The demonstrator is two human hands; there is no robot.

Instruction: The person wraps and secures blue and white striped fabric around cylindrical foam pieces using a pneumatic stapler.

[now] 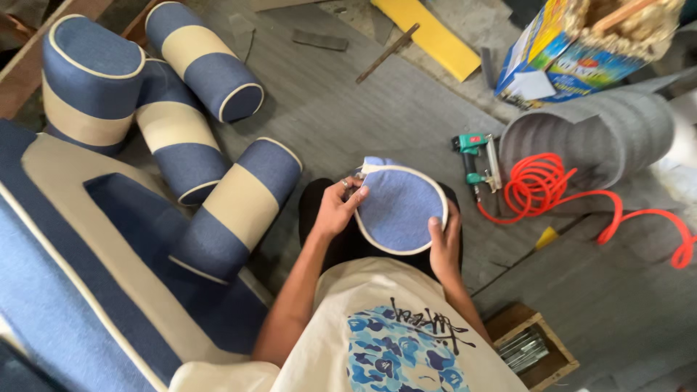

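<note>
Holding a round blue fabric disc [398, 207] over my lap, left hand [335, 210] pinching its piped top edge, right hand [444, 243] gripping the lower rim, likely mid-fitting; next needs steady edge alignment.

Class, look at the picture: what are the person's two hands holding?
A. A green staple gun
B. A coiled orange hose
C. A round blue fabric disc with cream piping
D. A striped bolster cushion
C: the left hand and right hand grip the edges of the round blue disc, while the staple gun lies apart on the floor.

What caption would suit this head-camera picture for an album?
Both hands, left and right, hold a round blue fabric cover beside striped bolster cushions and a green staple gun.
</note>
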